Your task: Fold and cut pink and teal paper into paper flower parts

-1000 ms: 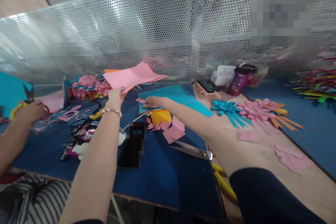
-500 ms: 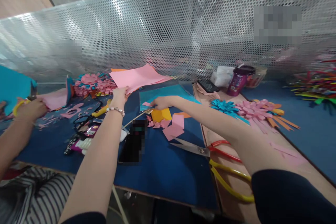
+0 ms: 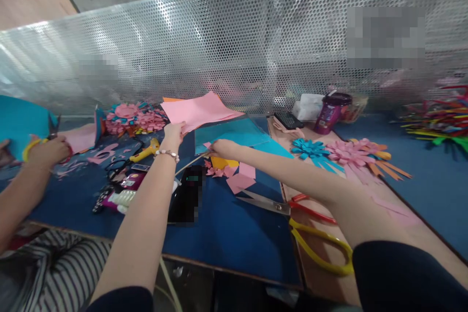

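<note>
My left hand (image 3: 174, 134) is closed on the near left corner of pink paper sheets (image 3: 203, 109), raised above the table, with orange paper showing behind them. My right hand (image 3: 224, 148) is low over the table, fingers curled together, a small pink paper piece (image 3: 207, 146) jutting from its fingertips. Under and beyond it lies blue paper (image 3: 237, 136) with a clear plastic sleeve on it. Yellow paper (image 3: 221, 162) is partly hidden below this hand, and pink paper squares (image 3: 241, 183) lie closer to me. A thin stick (image 3: 190, 163) runs beside the fingertips.
Large scissors (image 3: 280, 207) with red and yellow handles lie open near my right forearm. A black phone (image 3: 185, 197) and a yellow glue gun (image 3: 146, 150) lie left of centre. Paper flowers (image 3: 347, 153) and a purple cup (image 3: 329, 114) stand right. A co-worker's hand (image 3: 49, 150) holds scissors.
My left hand and the pink sheets have shifted slightly right. My right hand has dipped a little, covering more of the yellow paper. The co-worker's scissors now point upward, blades visible.
</note>
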Demonstrator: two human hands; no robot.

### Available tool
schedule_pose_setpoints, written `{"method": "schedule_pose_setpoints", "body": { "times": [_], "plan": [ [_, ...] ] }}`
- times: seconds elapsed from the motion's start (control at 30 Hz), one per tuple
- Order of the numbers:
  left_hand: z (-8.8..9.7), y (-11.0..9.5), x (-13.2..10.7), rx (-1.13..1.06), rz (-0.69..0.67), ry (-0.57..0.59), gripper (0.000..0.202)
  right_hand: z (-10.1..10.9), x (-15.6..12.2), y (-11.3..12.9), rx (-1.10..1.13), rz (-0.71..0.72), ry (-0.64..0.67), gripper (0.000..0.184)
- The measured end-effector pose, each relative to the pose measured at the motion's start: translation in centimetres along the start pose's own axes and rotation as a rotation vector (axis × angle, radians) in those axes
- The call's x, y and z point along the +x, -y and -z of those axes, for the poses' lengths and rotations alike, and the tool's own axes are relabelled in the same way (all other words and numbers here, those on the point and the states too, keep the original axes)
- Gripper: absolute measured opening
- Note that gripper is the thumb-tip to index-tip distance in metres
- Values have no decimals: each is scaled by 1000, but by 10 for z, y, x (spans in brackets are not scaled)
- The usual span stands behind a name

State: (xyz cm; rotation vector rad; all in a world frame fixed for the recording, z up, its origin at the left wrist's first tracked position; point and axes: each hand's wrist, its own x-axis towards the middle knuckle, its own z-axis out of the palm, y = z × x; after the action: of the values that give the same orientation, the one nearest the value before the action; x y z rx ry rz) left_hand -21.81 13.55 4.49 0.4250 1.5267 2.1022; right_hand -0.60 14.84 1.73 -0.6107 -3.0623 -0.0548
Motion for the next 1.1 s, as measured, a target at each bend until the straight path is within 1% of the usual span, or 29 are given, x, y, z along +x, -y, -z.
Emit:
{"method": "schedule_pose_setpoints", "body": {
  "times": [0.1, 0.3, 0.47, 0.6, 0.7, 0.8, 0.9, 0.97, 1.03, 1.1],
  "plan": [
    [1, 2, -5, -8, 5, -15, 26, -2, -2, 8, -29, -42, -67, 46],
    [2, 7, -14, -23, -19, -7, 28, -6, -10, 12, -78, -47, -84, 34],
    [-1, 9, -20, 12, 4, 4, 27, -12, -12, 12, -125, -6, -82, 39],
    [-1, 11, -22, 13, 9, 26, 24, -12, -17, 9, -148, 26, -86, 36],
    [0, 13, -24, 4, 20, 31, 22, -13, -24, 4, -108, 29, -117, 35],
    [1, 15, -27, 11, 46, 19, 21, -18, -29, -4, -11, 33, -169, 32],
    [1, 16, -28, 13, 89, 24, 25, -24, -30, -14, 101, 40, -242, 30],
    [1, 16, -28, 14, 107, 38, 28, -26, -31, -19, 145, 57, -268, 33],
    [1, 16, -27, 43, 114, 44, 30, -24, -32, -22, 145, 82, -263, 35],
    [1, 16, -27, 113, 120, 42, 27, -20, -35, -22, 103, 101, -230, 36]
  ]
}}
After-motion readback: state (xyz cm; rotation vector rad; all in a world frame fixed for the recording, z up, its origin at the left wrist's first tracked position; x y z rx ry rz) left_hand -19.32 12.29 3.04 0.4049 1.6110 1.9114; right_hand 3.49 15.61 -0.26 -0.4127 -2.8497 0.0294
